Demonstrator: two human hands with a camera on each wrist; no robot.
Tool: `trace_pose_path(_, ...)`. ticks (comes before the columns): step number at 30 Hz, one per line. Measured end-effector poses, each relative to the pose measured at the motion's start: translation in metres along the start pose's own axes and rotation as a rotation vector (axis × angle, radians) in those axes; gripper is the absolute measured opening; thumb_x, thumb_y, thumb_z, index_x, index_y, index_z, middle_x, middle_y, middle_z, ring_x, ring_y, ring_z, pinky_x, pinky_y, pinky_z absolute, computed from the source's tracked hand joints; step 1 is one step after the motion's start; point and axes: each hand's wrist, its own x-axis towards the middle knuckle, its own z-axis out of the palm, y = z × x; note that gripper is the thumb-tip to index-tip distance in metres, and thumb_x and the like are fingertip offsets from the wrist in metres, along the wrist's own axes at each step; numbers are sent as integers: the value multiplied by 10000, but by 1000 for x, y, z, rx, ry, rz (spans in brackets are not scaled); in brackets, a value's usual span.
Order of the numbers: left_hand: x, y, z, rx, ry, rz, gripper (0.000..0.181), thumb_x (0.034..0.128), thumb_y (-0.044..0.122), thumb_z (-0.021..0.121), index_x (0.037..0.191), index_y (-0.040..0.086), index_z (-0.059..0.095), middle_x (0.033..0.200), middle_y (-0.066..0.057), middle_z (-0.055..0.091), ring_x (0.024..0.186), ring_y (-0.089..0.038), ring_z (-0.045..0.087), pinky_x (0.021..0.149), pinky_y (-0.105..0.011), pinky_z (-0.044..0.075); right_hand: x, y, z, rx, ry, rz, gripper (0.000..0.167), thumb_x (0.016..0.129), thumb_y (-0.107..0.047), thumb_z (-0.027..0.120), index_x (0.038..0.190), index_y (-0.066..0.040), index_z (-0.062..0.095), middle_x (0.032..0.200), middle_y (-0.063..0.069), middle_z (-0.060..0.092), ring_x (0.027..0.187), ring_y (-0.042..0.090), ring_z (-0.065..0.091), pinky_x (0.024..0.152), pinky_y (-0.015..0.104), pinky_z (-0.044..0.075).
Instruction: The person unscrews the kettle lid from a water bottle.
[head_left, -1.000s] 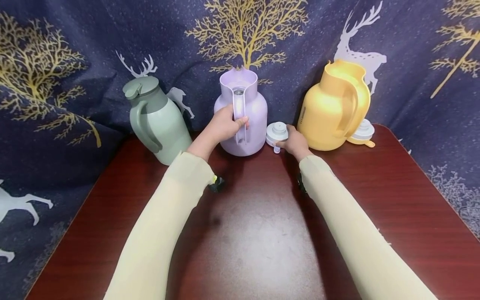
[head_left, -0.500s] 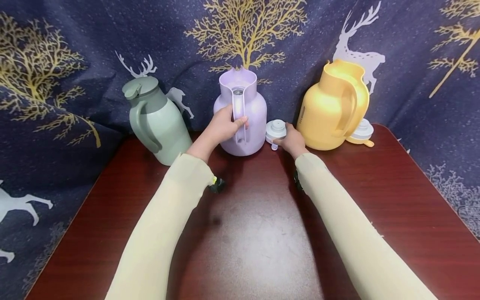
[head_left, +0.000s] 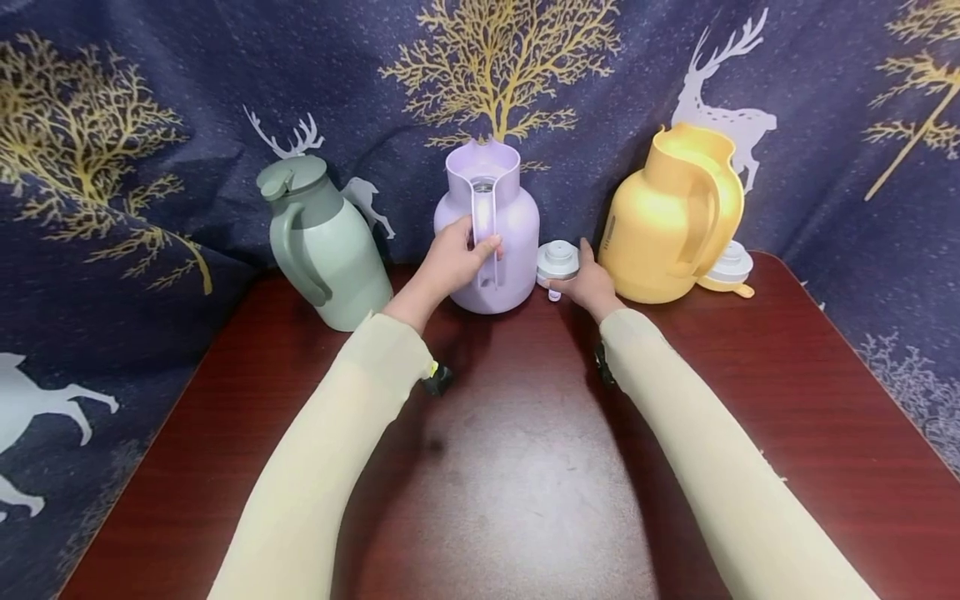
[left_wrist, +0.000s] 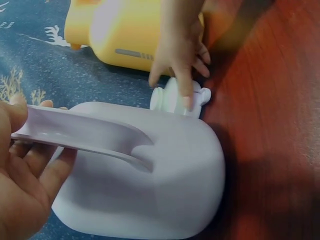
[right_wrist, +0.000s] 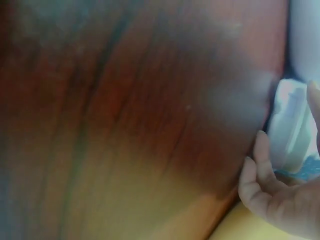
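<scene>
In the head view my left hand point(head_left: 457, 257) grips the handle point(head_left: 484, 212) of a pale purple thermos jug point(head_left: 517, 229). The jug stands upright and lidless at the back of the table. Thumb and fingers wrap the handle, as the left wrist view shows. Just right of the jug sits a white lid point(head_left: 557, 260) with a small purple tab. My right hand point(head_left: 592, 285) is beside this lid, index finger and thumb spread apart. Seen from the left wrist, the straight thumb point(left_wrist: 185, 92) overlaps the lid; whether it touches is unclear.
A yellow thermos jug point(head_left: 648, 229), lidless, stands to the right, with a white-and-yellow lid point(head_left: 729, 265) behind its right side. A green thermos jug point(head_left: 341, 262) with its lid on stands at the left. Behind the dark red table point(head_left: 495, 467) hangs a blue patterned cloth point(head_left: 577, 108).
My right hand's index finger has lifted and spread away from the white lid, loosening its hold. The left hand keeps its grip on the handle. The head view has shifted slightly.
</scene>
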Motion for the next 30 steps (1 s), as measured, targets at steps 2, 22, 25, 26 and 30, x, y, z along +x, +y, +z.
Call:
trace_pose_path(2,-1,-3,3,-4,20,16,264,1050,230,579,1149,-2,659,1104,-199,740,1059,-290,644,1022,-409,514,-3,1,-2,17,-14,-4,1116,898,-358,754,1628,5,-8,1612,346,311,1478,482,380,1249,513,321)
trace_pose_path(22,-116,-94,-66,22,-114,47,324,1034,178,597,1276,-26,672,1126,-116,790,1052,-190,758,964,-324,575,-129,-58,-11,-71,-437,-443,596,984,-278,648,1459,47,493,1482,245,560,1407,395,515,1191,519,405)
trace_pose_path(25,-126,-95,-119,-243,-7,61,214,1043,127,579,1160,5,710,966,2,813,884,-73,769,837,-198,592,-135,-94,-23,-19,-419,-548,528,986,-254,648,1426,16,542,1441,199,613,1361,351,574,1164,490,443)
trace_pose_path(26,-126,-95,-136,-388,44,74,192,1044,107,571,1125,12,717,943,16,812,856,-69,770,802,-190,600,-134,-107,-28,-9,-402,-583,514,988,-252,643,1419,11,549,1433,192,621,1346,341,587,1151,481,457)
trace_pose_path(30,-116,-97,-195,-910,186,118,204,1049,40,525,1095,21,723,987,-61,809,896,-141,775,758,-252,625,-121,-161,-44,55,-330,-642,521,996,-232,638,1452,-9,518,1473,166,589,1342,318,584,1149,438,457)
